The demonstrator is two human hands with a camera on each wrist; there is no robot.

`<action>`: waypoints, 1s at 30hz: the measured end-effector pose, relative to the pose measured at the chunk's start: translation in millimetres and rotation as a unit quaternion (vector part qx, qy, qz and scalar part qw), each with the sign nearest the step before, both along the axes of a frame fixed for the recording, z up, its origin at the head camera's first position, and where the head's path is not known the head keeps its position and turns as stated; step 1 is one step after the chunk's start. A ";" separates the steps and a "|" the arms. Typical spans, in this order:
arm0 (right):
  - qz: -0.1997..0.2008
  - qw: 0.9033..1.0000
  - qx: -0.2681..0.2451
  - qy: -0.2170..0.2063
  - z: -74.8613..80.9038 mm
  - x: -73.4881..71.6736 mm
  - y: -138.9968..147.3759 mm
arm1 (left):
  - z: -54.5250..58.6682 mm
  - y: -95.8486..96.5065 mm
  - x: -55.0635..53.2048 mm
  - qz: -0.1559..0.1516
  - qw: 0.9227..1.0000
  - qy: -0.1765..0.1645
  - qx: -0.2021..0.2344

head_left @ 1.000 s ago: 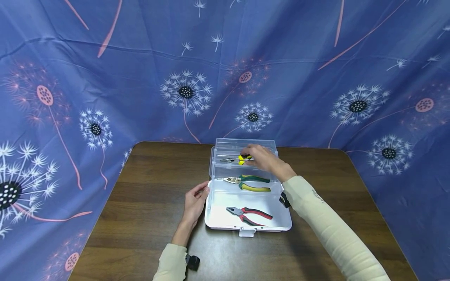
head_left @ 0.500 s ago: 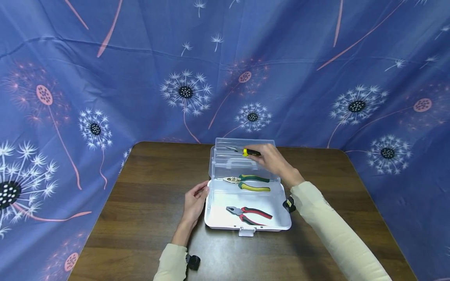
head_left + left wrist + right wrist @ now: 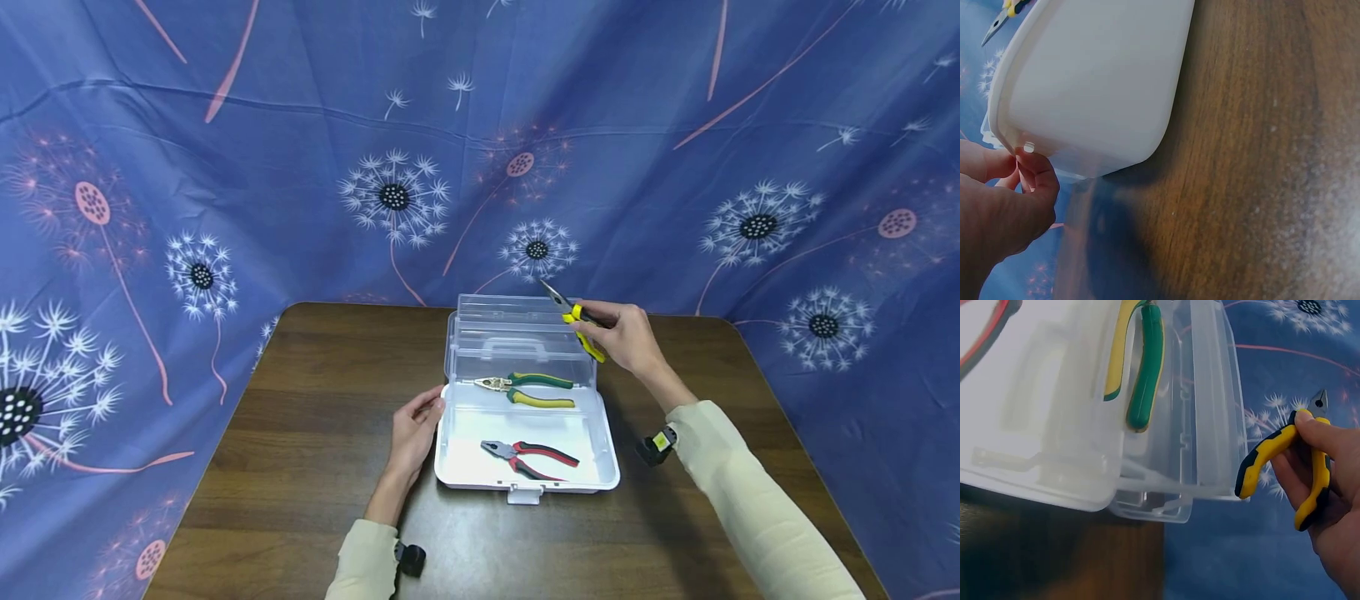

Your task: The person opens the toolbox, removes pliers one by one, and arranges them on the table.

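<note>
My right hand [image 3: 625, 335] grips long-nose pliers [image 3: 1270, 445] by their yellow and black handles, raised over the back right corner of a white plastic toolbox [image 3: 444, 454]. The pliers' jaws point up and to the left. At the box's left side, my left hand [image 3: 1007, 203] pinches the rim between thumb and finger. Combination pliers with green and yellow handles [image 3: 542, 403] lie toward the back of the box. Nearer the front lie combination pliers with red and black handles [image 3: 551, 452].
The toolbox's clear plastic compartments [image 3: 517, 327] stand unfolded at its back. A white latch [image 3: 523, 496] sticks out at the front. All of it rests on a brown wooden table [image 3: 322, 400], with a blue dandelion-print cloth [image 3: 315, 217] hanging behind.
My right hand has lifted the long-nose pliers out of the clear compartment and carried them up and to the right, tilting their tips upward. The left hand has stayed at the rim.
</note>
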State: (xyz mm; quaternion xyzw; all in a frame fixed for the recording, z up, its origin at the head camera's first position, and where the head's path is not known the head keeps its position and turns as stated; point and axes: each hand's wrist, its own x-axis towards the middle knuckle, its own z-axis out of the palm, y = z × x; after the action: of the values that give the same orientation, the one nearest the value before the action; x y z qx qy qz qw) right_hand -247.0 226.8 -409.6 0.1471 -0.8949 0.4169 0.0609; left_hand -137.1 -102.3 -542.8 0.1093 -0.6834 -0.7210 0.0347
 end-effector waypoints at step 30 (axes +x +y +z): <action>-0.181 0.925 -0.298 -0.149 -96.4 67.1 76.8 | -2.3 1.2 -1.4 0.008 1.000 -0.012 -0.001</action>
State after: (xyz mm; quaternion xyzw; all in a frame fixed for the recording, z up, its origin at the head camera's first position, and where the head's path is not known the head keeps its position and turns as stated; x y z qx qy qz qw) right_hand -179.9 303.6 -506.0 -0.1062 -0.7392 0.6638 0.0419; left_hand -138.5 -101.1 -545.2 0.1233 -0.6839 -0.7183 0.0329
